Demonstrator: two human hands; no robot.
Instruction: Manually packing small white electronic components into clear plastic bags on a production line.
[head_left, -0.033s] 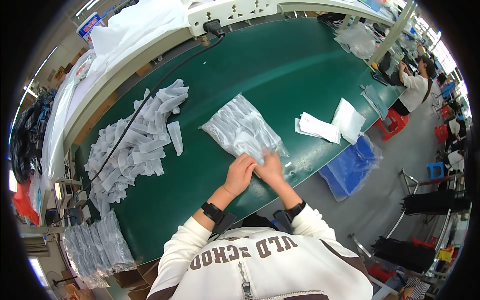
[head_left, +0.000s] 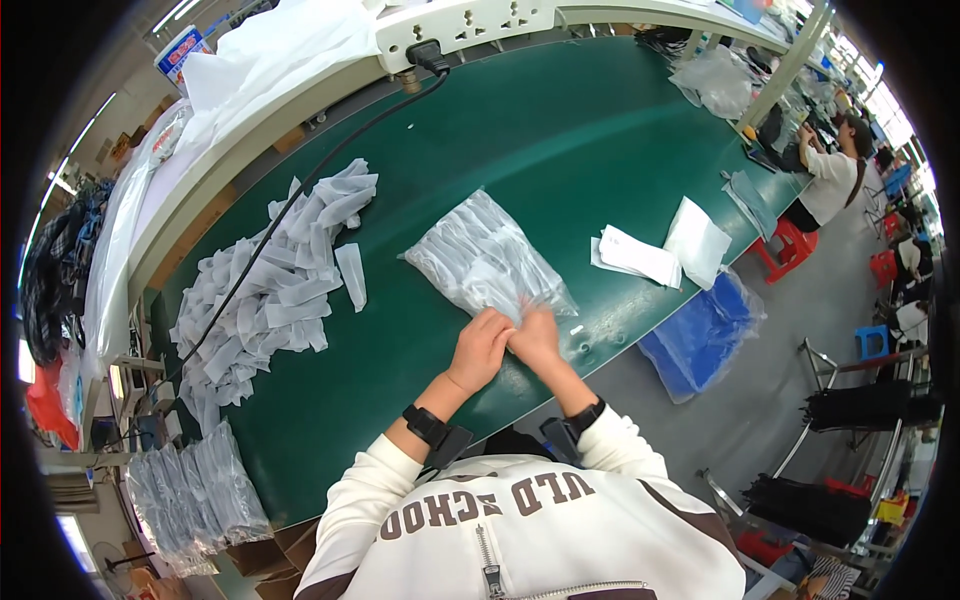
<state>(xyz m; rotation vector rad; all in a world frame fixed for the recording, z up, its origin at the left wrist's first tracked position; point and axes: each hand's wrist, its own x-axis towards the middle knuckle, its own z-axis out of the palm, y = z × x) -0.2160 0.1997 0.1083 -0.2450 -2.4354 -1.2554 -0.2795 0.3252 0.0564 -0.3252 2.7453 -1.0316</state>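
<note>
A clear plastic bag (head_left: pixel 485 250) packed with pale grey-white fabric strips lies flat on the green table (head_left: pixel 560 130). At its near edge my left hand (head_left: pixel 478 350) is closed, the fingers pinching the bag's edge. Right beside it, touching it, is my right hand (head_left: pixel 535 338), over the bag's near right corner. The fingers of that hand are smeared by motion, so their grip cannot be made out. To the left spreads a heap of loose, similar pale strips (head_left: pixel 265 285), one strip (head_left: pixel 350 276) lying slightly apart.
Several filled clear bags (head_left: pixel 200 490) sit at the lower left. A black cable (head_left: pixel 300 190) runs from a power strip (head_left: pixel 460 28) across the heap. White papers (head_left: pixel 640 258) and a white packet (head_left: pixel 697 240) lie right, above a blue plastic bag (head_left: pixel 705 335). A person (head_left: pixel 835 170) sits far right.
My right hand has shifted slightly toward the left, with its fingers blurred. My left hand, the bag and the heap stay where they were.
</note>
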